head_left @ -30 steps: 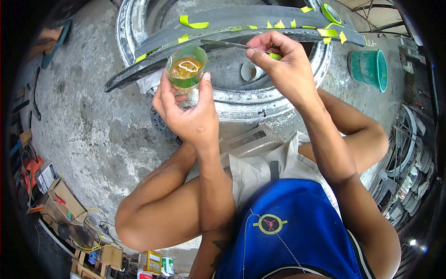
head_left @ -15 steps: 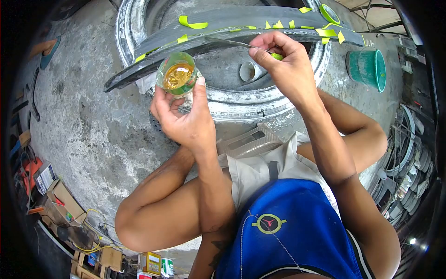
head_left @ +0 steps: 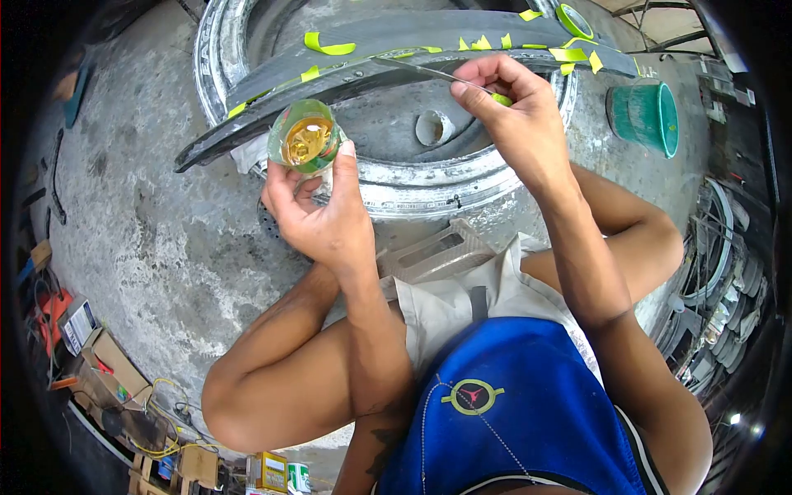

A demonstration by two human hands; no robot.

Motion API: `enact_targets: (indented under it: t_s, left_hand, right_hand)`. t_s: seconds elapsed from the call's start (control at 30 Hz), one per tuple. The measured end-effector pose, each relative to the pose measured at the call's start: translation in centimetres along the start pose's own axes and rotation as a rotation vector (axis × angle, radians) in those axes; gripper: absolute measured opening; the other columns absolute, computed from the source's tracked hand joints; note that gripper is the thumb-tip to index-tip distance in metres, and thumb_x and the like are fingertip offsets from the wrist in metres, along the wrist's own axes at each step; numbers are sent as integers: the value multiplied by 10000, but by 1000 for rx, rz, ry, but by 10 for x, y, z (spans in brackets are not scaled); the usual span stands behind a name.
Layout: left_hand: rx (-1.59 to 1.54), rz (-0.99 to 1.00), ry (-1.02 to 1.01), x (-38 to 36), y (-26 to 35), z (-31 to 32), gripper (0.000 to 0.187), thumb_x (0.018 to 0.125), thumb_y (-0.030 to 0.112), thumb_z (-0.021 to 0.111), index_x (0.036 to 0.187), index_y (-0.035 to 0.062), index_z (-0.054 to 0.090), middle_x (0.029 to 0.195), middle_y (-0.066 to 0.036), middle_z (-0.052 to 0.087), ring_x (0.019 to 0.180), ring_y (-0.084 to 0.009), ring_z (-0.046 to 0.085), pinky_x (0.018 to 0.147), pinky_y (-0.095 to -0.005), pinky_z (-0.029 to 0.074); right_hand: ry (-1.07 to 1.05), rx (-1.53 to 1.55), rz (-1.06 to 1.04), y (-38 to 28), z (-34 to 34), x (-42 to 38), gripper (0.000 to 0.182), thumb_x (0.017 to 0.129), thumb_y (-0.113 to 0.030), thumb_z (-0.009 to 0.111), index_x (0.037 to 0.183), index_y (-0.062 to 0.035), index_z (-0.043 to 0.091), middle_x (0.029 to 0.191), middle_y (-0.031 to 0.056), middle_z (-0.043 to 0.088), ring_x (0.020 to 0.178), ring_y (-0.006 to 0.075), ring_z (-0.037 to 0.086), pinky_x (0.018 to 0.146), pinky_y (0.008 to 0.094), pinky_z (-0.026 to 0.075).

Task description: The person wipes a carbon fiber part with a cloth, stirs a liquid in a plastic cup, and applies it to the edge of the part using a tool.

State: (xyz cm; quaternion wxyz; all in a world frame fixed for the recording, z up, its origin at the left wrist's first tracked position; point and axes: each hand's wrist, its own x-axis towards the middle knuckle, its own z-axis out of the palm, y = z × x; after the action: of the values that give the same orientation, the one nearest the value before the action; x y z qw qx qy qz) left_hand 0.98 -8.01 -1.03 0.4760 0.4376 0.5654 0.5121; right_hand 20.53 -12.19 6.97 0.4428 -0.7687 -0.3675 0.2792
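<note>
My left hand (head_left: 326,223) grips a clear cup (head_left: 280,128) of amber liquid (head_left: 307,142), tilted so that I see into it. Green and red show on the cup's wall. In the fingers of my right hand (head_left: 528,115) is a thin metal tool with a long narrow blade (head_left: 433,74); something yellow-green shows under the fingers. The blade's tip overlaps the taped edge of a long dark car trim panel (head_left: 363,92). Strips of yellow-green tape (head_left: 330,45) line this panel, and a roll of the same tape (head_left: 575,22) sits at its right end.
Beneath the panel lies a whitish, dusty tyre (head_left: 412,191), with a small grey cup (head_left: 433,128) inside its ring. A green bucket (head_left: 643,120) stands at right. Cardboard boxes (head_left: 115,367) and cables are at lower left; stacked parts (head_left: 718,313) line the right side.
The whole view has shifted slightly left. My right hand and the blade have moved a little to the right along the panel edge. My left hand keeps its grip on the cup.
</note>
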Motion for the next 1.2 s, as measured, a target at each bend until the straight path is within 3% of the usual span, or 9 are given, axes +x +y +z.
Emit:
enact_targets:
  t_s: [0.47,0.53,0.57,0.67,0.77,0.83,1.07,1.13,1.2]
  left_hand:
    - [3,-6,-16,-1,-1,0,716,797,50,930,1403,-74,571,1257,-132,537,1093,-191,613,897,-327,539]
    - [50,71,-10,-1,-1,2,596,866,15,865,1387,-41,581,1130,-98,687,937,-110,650,815,-252,525]
    - [50,71,-11,-1,-1,2,596,866,15,865,1387,-41,581,1130,-98,687,937,-110,650,815,-252,525]
    - [74,69,-19,-2,1,1,607,865,21,869,1395,-36,580,1138,-99,685,947,-114,651,825,-255,526]
    - [48,66,-18,-2,0,1,614,868,27,868,1405,-34,577,1132,-95,685,951,-116,651,823,-257,525]
    - [-9,-11,-14,-1,-2,-1,722,786,52,938,1401,-61,578,1250,-129,547,1086,-192,610,892,-330,537]
    - [10,-22,-26,-1,-1,1,698,785,53,938,1388,-42,599,1242,-109,547,1066,-172,612,873,-316,523]
    - [78,50,-33,-2,1,1,554,886,14,844,1377,-34,592,1120,-91,684,943,-124,674,828,-262,545]
    - [88,37,-34,-2,2,1,545,891,-8,830,1378,-43,587,1123,-99,682,949,-137,687,831,-263,561]
  right_hand:
    - [-16,-4,-10,1,4,-1,135,930,-98,770,1053,-47,752,886,-16,695,745,49,591,666,241,489]
    - [-23,-26,-36,4,4,-1,129,931,-100,771,1049,-49,751,885,-18,692,746,48,591,668,241,489]
    - [-22,-26,-36,8,6,0,129,931,-100,771,1049,-49,751,885,-18,692,746,48,591,668,241,489]
    - [-13,-7,-104,12,8,-1,124,932,-91,770,1047,-49,748,884,-20,690,724,45,586,648,233,480]
    - [-18,28,13,4,4,-5,119,933,-82,769,1043,-44,744,879,-22,686,708,43,581,627,229,468]
    - [10,49,21,4,2,-6,115,936,-76,766,1042,-38,741,875,-25,682,695,40,577,613,224,459]
    - [16,106,28,10,11,-10,124,931,-95,776,1034,-40,734,871,-22,672,751,43,573,641,240,477]
    - [-10,123,91,7,14,-11,123,932,-98,769,1033,-38,733,882,-13,673,778,53,584,661,248,489]
    - [1,116,61,10,12,-11,126,934,-104,763,1033,-33,730,885,-9,673,778,60,590,665,249,492]
